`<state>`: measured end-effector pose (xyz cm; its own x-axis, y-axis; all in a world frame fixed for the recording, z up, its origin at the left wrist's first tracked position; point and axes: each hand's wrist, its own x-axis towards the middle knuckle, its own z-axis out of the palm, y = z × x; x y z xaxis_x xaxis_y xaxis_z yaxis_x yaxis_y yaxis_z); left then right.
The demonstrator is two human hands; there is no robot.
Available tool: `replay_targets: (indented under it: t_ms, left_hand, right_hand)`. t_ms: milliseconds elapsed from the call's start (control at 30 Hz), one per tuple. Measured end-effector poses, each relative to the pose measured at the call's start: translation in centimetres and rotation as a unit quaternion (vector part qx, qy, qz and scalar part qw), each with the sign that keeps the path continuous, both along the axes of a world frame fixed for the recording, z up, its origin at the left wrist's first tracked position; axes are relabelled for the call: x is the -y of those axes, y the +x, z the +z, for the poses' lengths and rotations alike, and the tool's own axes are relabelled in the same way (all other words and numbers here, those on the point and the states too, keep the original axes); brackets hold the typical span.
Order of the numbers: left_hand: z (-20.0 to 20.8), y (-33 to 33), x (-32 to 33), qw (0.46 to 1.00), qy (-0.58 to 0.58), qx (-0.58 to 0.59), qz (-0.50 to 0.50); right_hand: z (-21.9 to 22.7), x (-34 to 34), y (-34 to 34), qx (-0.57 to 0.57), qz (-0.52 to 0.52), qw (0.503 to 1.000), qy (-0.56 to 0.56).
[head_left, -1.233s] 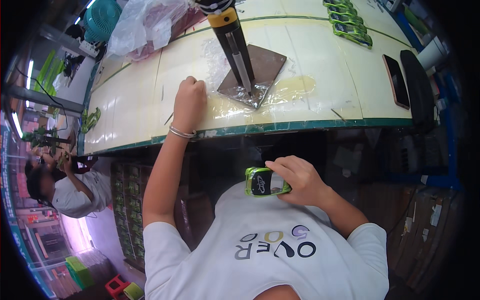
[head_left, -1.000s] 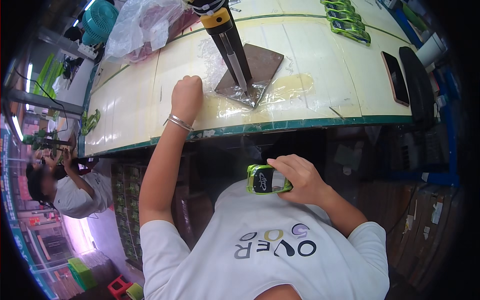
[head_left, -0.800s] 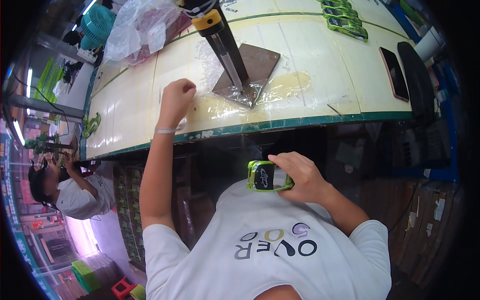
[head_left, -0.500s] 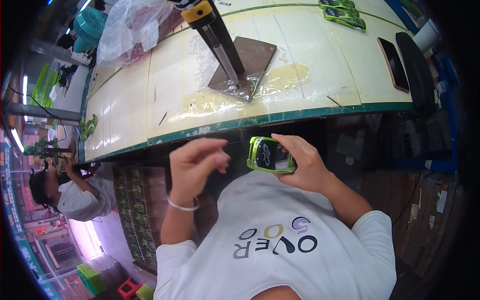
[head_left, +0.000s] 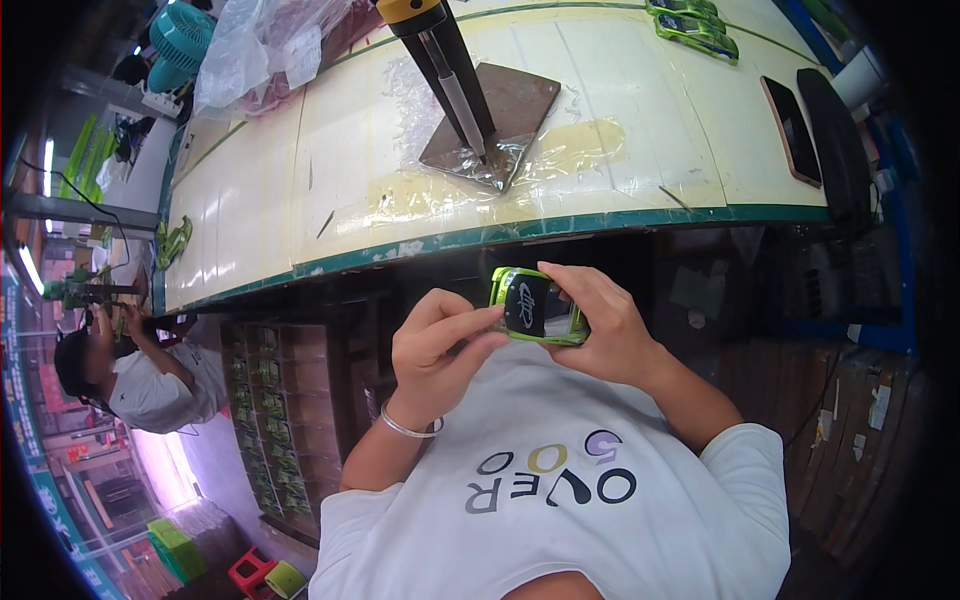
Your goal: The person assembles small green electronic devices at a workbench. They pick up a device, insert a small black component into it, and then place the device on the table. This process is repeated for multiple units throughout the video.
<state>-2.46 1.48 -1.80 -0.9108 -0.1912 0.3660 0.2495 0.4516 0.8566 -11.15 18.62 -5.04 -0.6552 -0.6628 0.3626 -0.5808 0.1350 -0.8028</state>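
Observation:
A bright green toy car body [head_left: 535, 307] with a black panel and a pale emblem is held in front of my chest, below the table's edge. My right hand [head_left: 603, 322] grips it from the right, thumb below and fingers along the far side. At its left end, my left hand [head_left: 440, 345] has thumb and index finger pinched together, the fingertips against or right beside the green edge. Whatever lies between those fingertips is too small or hidden to make out.
The pale table [head_left: 350, 200] has a green edge. On it stand a black press-like post [head_left: 450, 90] over a brown metal plate [head_left: 525, 90], more green car bodies [head_left: 695, 35] and a phone [head_left: 790, 130]. A divided rack [head_left: 275, 420] stands left; a co-worker [head_left: 165, 375] sits beyond.
My left hand has moved right, up to the left end of the toy car body, and its fingers have come together. My right hand keeps its grip with little movement.

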Motion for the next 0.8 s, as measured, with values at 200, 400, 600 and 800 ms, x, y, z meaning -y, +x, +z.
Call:
replay_targets:
  t_ms: [200, 400, 600, 800]
  left_hand:
    - [-0.4, 0.0, -0.1, 1.000, 0.002, -0.012, -0.006]
    - [-0.3, -0.1, -0.3, 0.987, -0.155, -0.041, 0.000]
    - [-1.4, -0.2, -1.8, 0.942, -0.327, -0.069, 0.040]
    - [-2.3, -0.5, -0.6, 0.985, -0.150, -0.080, 0.038]
  right_hand:
    - [-0.5, 0.0, -0.2, -0.049, 0.000, 0.999, 0.000]
    - [-0.5, 0.0, 0.0, -0.005, -0.011, 1.000, -0.003]
    - [-0.4, 0.4, 0.3, 0.043, -0.054, 0.998, -0.007]
    - [0.2, 0.6, 0.3, 0.059, 0.004, 0.998, 0.018]
